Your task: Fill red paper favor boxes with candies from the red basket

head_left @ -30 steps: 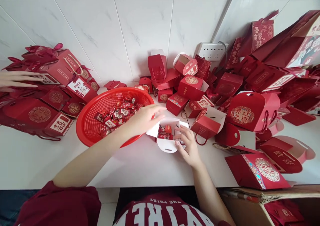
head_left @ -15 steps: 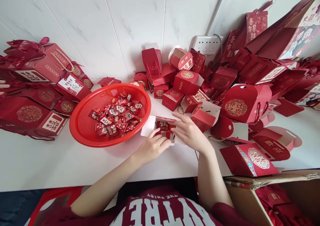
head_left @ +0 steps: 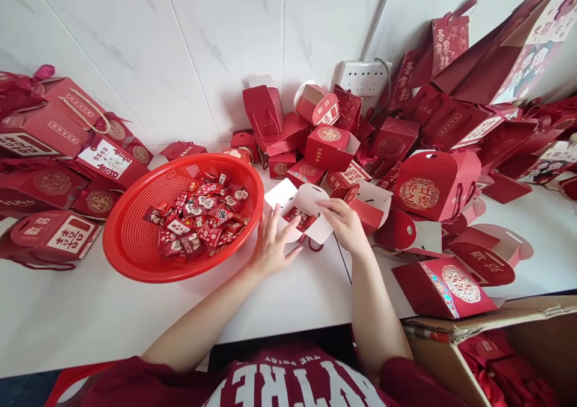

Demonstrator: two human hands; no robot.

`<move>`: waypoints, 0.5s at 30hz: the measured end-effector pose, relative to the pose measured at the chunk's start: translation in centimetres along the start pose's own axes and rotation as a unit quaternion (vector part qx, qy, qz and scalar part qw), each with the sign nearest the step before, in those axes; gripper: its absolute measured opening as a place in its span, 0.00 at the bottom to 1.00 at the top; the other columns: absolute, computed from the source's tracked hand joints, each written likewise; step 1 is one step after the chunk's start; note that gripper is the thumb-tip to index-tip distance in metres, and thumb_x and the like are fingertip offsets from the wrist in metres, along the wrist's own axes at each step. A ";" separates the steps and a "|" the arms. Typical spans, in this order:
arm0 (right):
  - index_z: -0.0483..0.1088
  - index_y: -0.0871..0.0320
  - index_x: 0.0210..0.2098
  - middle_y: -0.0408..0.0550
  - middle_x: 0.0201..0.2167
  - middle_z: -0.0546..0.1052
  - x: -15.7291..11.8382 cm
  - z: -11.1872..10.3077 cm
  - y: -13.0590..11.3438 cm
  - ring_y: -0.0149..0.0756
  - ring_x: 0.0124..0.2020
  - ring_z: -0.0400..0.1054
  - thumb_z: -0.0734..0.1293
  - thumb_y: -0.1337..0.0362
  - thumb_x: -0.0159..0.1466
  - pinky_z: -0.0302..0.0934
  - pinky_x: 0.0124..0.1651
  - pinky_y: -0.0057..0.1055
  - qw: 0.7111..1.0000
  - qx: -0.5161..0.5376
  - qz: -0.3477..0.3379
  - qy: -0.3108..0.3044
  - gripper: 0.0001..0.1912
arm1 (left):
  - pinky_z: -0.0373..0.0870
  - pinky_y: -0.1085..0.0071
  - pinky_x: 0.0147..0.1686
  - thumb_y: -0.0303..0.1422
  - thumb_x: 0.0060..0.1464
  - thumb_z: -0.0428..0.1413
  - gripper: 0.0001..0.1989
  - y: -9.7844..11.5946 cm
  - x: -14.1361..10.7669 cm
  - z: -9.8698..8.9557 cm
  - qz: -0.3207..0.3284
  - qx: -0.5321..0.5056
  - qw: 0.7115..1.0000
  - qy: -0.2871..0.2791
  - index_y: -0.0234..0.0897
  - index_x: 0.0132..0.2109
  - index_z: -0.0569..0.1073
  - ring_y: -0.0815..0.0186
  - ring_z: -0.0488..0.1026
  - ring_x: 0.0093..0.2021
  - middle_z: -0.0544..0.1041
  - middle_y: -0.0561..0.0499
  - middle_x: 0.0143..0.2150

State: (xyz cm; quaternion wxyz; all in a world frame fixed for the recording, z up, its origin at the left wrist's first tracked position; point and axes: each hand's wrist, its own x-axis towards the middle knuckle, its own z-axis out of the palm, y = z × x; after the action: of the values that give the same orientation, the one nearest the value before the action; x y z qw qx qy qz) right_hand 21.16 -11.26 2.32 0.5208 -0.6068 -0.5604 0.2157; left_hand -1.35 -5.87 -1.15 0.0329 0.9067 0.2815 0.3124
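Observation:
An open gift box stands on the white table with its pale inner flaps spread and red wrapped candies inside. My left hand is at the box's left side, fingers apart, touching the left flap. My right hand pinches the right flap between thumb and fingers. Part of a dark red cord loop shows under the box. Left of the hands, a red plastic basket holds a heap of wrapped candies.
Red boxes are piled behind and to the right, in front of a wall socket. More boxes are stacked at the left. A cardboard carton with red items sits at the lower right.
The box's flaps have opened outward and upward, and my left hand has spread its fingers at its left side. My right hand has taken hold of a flap. The view has shifted; another box shows at left.

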 end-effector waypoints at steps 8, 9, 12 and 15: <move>0.65 0.46 0.63 0.52 0.61 0.67 -0.8 0.4 -2.3 0.47 0.64 0.62 0.61 0.62 0.71 0.68 0.58 0.44 0.987 -0.088 -0.128 0.047 0.22 | 0.54 0.40 0.67 0.40 0.56 0.63 0.57 0.1 1.2 1.8 -0.096 -0.088 0.987 0.092 0.44 0.73 0.26 0.41 0.29 0.75 0.27 0.32 0.75; 0.65 0.46 0.63 0.52 0.61 0.68 -1.0 0.4 -2.5 0.47 0.63 0.63 0.62 0.63 0.70 0.72 0.53 0.42 0.985 -0.090 -0.133 0.057 0.22 | 0.55 0.41 0.68 0.40 0.57 0.61 0.55 0.0 1.2 1.7 -0.086 -0.098 0.987 0.092 0.43 0.73 0.27 0.41 0.30 0.75 0.28 0.32 0.75; 0.67 0.46 0.61 0.52 0.59 0.70 -1.2 0.3 -2.9 0.48 0.60 0.66 0.65 0.64 0.68 0.75 0.46 0.40 0.985 -0.084 -0.136 0.063 0.23 | 0.56 0.42 0.68 0.39 0.59 0.60 0.53 -0.2 0.9 1.2 -0.053 -0.114 0.986 0.113 0.44 0.73 0.27 0.39 0.34 0.75 0.29 0.34 0.75; 0.68 0.46 0.61 0.52 0.59 0.70 -1.1 0.2 -3.0 0.49 0.59 0.67 0.66 0.65 0.67 0.73 0.52 0.46 0.986 -0.071 -0.135 0.064 0.23 | 0.56 0.39 0.66 0.35 0.57 0.62 0.54 -0.4 0.6 0.7 -0.020 -0.097 0.988 0.121 0.49 0.73 0.29 0.39 0.34 0.75 0.27 0.36 0.75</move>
State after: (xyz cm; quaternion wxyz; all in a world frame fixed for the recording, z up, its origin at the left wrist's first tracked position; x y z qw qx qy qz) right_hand 19.31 -12.70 4.56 0.5352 -0.5741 -0.6164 0.0638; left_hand -0.75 -5.12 -1.51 0.0930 0.8492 0.2693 0.4447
